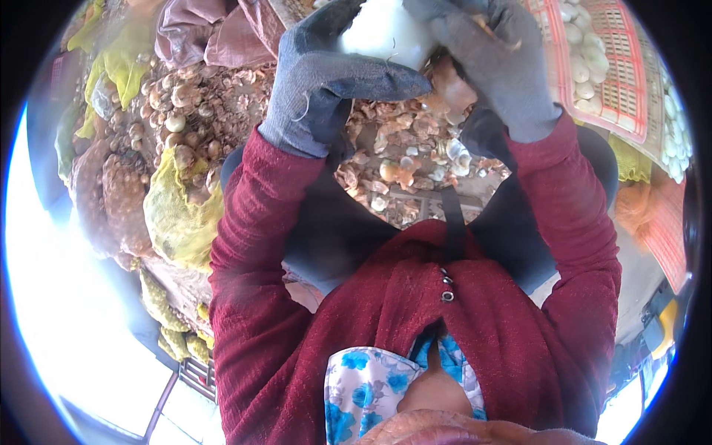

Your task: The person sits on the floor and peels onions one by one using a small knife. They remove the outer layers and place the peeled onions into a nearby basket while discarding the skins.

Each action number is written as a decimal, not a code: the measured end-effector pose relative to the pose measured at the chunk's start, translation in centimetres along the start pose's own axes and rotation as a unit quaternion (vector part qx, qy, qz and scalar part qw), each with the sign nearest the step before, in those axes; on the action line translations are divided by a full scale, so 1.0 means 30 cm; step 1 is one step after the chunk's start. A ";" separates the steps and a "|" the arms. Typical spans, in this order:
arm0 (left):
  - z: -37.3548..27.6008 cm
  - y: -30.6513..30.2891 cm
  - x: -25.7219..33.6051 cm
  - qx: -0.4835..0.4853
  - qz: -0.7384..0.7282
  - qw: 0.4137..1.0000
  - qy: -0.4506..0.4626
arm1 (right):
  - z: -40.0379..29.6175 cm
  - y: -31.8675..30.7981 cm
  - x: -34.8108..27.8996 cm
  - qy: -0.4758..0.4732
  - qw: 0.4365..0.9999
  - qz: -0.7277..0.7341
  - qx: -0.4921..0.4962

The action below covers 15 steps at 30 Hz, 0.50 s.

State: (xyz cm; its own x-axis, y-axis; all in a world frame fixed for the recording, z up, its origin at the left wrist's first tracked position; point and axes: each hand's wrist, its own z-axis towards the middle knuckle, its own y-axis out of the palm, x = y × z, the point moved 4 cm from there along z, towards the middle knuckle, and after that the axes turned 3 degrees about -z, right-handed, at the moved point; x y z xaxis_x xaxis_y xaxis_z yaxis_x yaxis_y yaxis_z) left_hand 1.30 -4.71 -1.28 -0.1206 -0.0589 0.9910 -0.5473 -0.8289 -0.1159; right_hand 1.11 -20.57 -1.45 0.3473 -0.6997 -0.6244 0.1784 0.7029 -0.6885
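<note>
Both hands wear grey work gloves with darker palms. My left hand (pixel 322 83) is closed round a peeled white onion (pixel 389 36) at the top centre, its thumb along the lower side. On the onion's other side, my right hand (pixel 489 61) has bent fingers close against it. A piece of brown onion skin (pixel 453 86) hangs below the right fingers; whether they pinch it cannot be told. Something small and brownish shows at the right fingers, too unclear to name. Below the hands, onion skins (pixel 389 133) are strewn over the floor between the knees.
Red plastic crates (pixel 617 72) of peeled white onions (pixel 584 55) stand at upper right. Unpeeled onions (pixel 183 94) lie loose at upper left, beside yellow mesh bags (pixel 181 222) and a brownish cloth or sack (pixel 194 33). Filled sacks (pixel 125 194) stand further left; an orange net (pixel 637 203) lies at right.
</note>
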 end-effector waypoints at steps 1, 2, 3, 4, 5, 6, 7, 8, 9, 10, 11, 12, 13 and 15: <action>0.004 0.004 -0.005 -0.003 -0.001 1.000 0.006 | -0.005 0.018 0.022 -0.006 0.995 -0.088 0.044; 0.003 -0.001 0.006 -0.011 0.001 1.000 0.006 | -0.015 0.021 0.031 -0.014 0.980 -0.176 0.087; 0.007 0.000 0.033 -0.020 -0.001 1.000 0.011 | -0.002 0.013 0.035 -0.007 0.997 0.013 0.074; 0.012 0.006 0.047 -0.028 -0.003 1.000 0.012 | 0.021 0.015 0.026 0.001 0.978 0.202 0.059; 0.006 0.022 0.055 -0.032 0.001 0.999 0.022 | 0.000 0.002 0.026 0.037 0.965 0.257 0.025; 0.002 0.013 0.079 -0.021 0.027 0.999 0.042 | -0.021 -0.002 0.022 0.055 0.963 0.263 0.009; 0.003 0.009 0.071 -0.014 0.062 0.996 0.064 | -0.052 0.000 0.041 0.073 0.961 0.268 0.003; 0.001 -0.015 0.062 0.001 0.156 0.980 0.121 | -0.062 0.010 0.048 0.084 0.956 0.280 -0.002; -0.003 -0.029 0.043 0.019 0.118 0.988 0.100 | -0.069 0.019 0.048 0.087 0.954 0.287 -0.009; 0.014 0.017 0.095 0.019 0.045 0.995 0.081 | -0.081 0.021 0.047 0.092 0.954 0.286 -0.016; 0.023 0.033 0.111 0.016 0.018 0.997 0.080 | -0.076 0.013 0.049 0.087 0.956 0.279 -0.023; 0.027 0.048 0.130 0.011 -0.009 0.997 0.078 | -0.076 0.004 0.036 0.083 0.958 0.274 -0.028; 0.036 0.048 0.118 0.000 -0.011 0.997 0.075 | -0.076 -0.001 0.027 0.079 0.960 0.265 -0.035; 0.039 0.036 0.080 -0.005 0.025 0.997 0.068 | -0.076 -0.008 0.021 0.067 0.963 0.258 -0.044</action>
State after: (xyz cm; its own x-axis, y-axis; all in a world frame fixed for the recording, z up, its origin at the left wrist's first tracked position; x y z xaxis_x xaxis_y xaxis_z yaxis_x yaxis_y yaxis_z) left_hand 1.40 -6.39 1.06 -0.2597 -0.0238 0.9654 -0.5460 -0.8210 -0.1671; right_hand -0.80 -21.47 -2.52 0.2460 -0.2752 -0.9294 -0.0658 0.9519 -0.2993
